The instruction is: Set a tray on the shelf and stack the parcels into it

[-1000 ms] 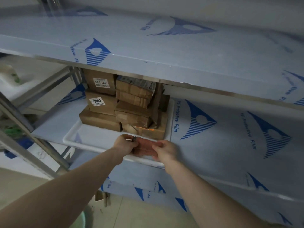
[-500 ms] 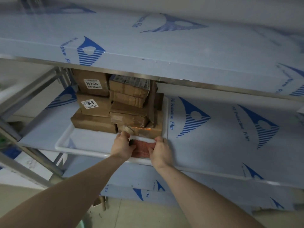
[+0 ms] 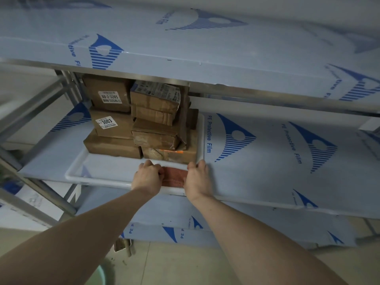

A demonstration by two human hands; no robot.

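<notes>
A white tray [image 3: 98, 177] lies on the middle shelf [image 3: 267, 161], which is covered in blue protective film. Several brown paper parcels [image 3: 131, 128] are stacked at the tray's back, three layers high on the left. A flat reddish parcel [image 3: 174, 176] rests in the tray's front right corner. My left hand [image 3: 147, 175] grips its left end and my right hand [image 3: 198, 177] grips its right end. Both hands hide the parcel's ends.
The upper shelf [image 3: 185, 44] overhangs close above the parcel stack. Steel frame posts [image 3: 41, 194] run along the left. A lower shelf [image 3: 205, 227] sits below the tray, and a pale green bowl [image 3: 96, 278] is on the floor.
Both hands have slid the reddish parcel farther back into the tray, closer to the stacked parcels. My view has moved nearer to the shelf.
</notes>
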